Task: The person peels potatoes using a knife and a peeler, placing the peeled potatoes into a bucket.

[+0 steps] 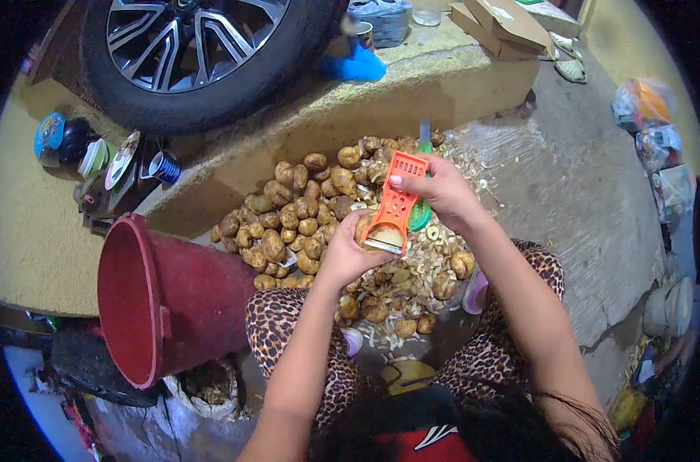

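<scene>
My left hand [344, 258] is closed around a potato [362, 226] in front of my knees. My right hand [448, 192] grips an orange vegetable peeler [397, 202], thumb on its upper face. The peeler's bladed end lies over the potato, whose pale flesh shows through the opening; whether the blade touches is unclear. Just behind the peeler is a green object [420, 215], mostly hidden. Beyond my left hand spreads a heap of unpeeled potatoes [288, 218]. Below my hands, peelings [400, 285] and several more potatoes lie on the ground.
A large red bucket [203, 269] lies tipped on its side at my left. Behind the potatoes runs a concrete ledge [442, 85] bearing a wheel with tyre [188, 112], a blue bag [357, 65] and a cardboard box [504, 27]. Bagged items [658, 146] line the right wall.
</scene>
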The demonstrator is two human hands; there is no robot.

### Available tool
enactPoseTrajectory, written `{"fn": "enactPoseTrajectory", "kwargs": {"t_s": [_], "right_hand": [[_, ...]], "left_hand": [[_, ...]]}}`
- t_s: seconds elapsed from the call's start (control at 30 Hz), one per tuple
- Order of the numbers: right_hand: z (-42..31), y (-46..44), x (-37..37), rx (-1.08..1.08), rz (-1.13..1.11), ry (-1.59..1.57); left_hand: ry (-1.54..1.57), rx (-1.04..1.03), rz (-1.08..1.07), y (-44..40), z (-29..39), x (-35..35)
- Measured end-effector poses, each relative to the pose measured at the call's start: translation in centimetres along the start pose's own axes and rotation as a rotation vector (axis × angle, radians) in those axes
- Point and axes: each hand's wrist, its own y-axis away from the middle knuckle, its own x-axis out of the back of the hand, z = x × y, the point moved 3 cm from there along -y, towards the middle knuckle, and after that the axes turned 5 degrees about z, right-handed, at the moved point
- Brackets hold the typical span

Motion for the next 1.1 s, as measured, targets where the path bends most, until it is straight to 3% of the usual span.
{"fn": "enactPoseTrajectory", "kwargs": {"t_s": [0.17, 0.23, 0.33, 0.43, 0.5, 0.57, 0.67, 0.77, 0.8, 0.9, 1.1], "right_hand": [[0.2, -0.3, -0.6, 0.058, 0.056, 0.128], [0.2, -0.4, -0.3, 0.048, 0.092, 0.128], [-0.9, -2.1, 4.0, 0.248, 0.403, 0.527], [-1.3, -3.0, 5.3, 0.146, 0.410, 0.029], [-0.6, -2.2, 3.2, 0.071, 0.183, -0.089], [0.4, -0.7, 0.4, 0.024, 0.151, -0.042], [1.3, -0.8, -0.3, 0.121, 0.136, 0.188], [-0.5, -2.0, 2.7, 0.338, 0.407, 0.517], [-0.5, -2.4, 3.5, 0.300, 0.478, 0.278], [0.4, -2.5, 2.7, 0.201, 0.285, 0.079], [2.5, -0.5, -1.2, 0.094, 0.072, 0.138]], "left_hand": [[0.015, 0.006, 0.036, 0.5, 0.6, 0.4], [-0.121, -0.029, 0.007, 0.9, 2.1, 0.3], [-0.093, -0.054, -0.056, 1.5, 1.8, 0.3], [-0.056, -0.012, -0.045, 1.8, 1.6, 0.6], [-0.147, 0.014, 0.008, 1.4, 1.6, 0.9], [-0.122, -0.009, 0.022, 1.1, 1.5, 0.7], [-0.179, -0.033, 0.002, 0.8, 0.7, 0.9], [-0.186, -0.021, -0.021, 0.9, 0.6, 1.1], [-0.178, -0.002, -0.030, 1.1, 1.1, 0.9], [-0.155, 0.055, -0.037, 1.0, 0.9, 1.0], [-0.039, 0.022, -0.002, 0.7, 0.3, 0.8]]}}
